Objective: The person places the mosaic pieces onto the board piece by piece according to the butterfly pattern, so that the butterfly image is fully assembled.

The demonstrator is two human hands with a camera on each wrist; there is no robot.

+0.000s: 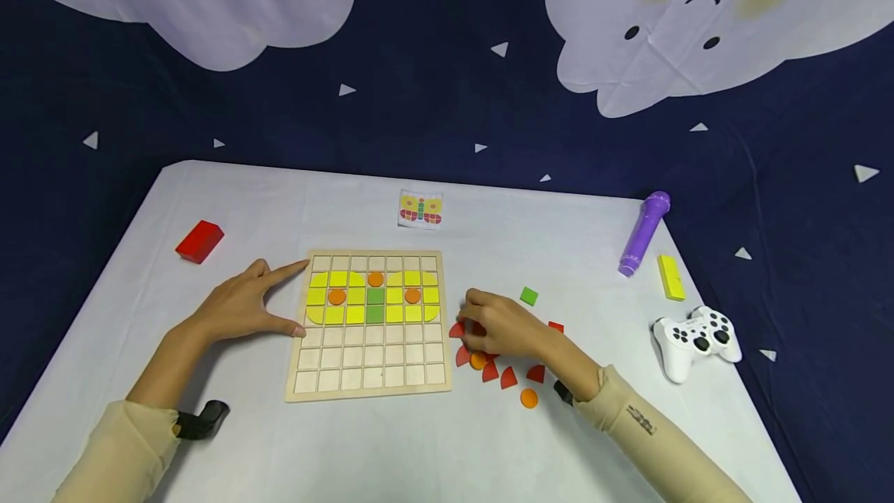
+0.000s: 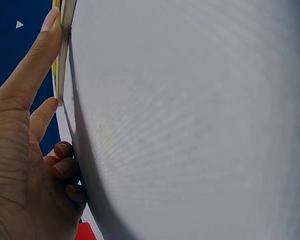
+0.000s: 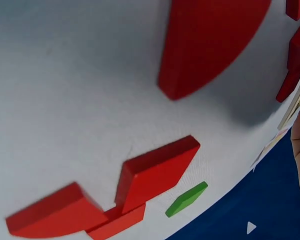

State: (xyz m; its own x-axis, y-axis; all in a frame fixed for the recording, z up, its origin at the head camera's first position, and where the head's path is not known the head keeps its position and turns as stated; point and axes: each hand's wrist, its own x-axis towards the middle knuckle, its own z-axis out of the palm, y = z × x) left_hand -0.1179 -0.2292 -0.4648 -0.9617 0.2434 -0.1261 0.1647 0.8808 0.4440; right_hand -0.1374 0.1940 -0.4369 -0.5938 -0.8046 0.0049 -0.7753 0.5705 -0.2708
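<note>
Cloth (image 1: 377, 449) bears the board (image 1: 374, 334) before a navy backdrop (image 1: 419, 115).

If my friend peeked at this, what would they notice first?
Likely the wooden board near the middle of the white table, bright with yellow pieces in its far half. Next, perhaps, the red pieces scattered to its right, by the right hand. The purple microphone-like stick at the table's back right might pop out too.
</note>
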